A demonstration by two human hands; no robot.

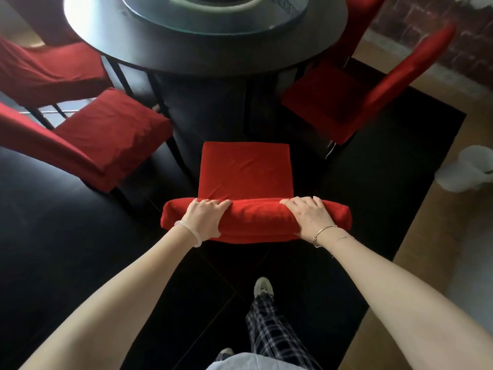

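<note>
Red-covered chair (245, 169): straight ahead on the dark floor, seat pointing toward the table (202, 57), near its base but not under the top.
Backrest top (256, 220): padded red edge nearest the camera, held at both ends.
Left hand (205, 217): palm down on the left part of the backrest top, fingers (213, 202) curled over the far edge, gripping it.
Right hand (309, 217): same hold on the right part, fingers (301, 201) bent over the far edge, well apart from the left hand.
Table: round, dark, beyond the chair, bearing a glass turntable (213, 22).
Neighbouring chairs: two at left (106, 137) (45, 68), one at right (346, 102), all in red covers.
Wrists: pale bangle (189, 233) on the left, thin metal bracelet (324, 231) on the right.
White bin (469, 169): far right, on the wooden floor.
</note>
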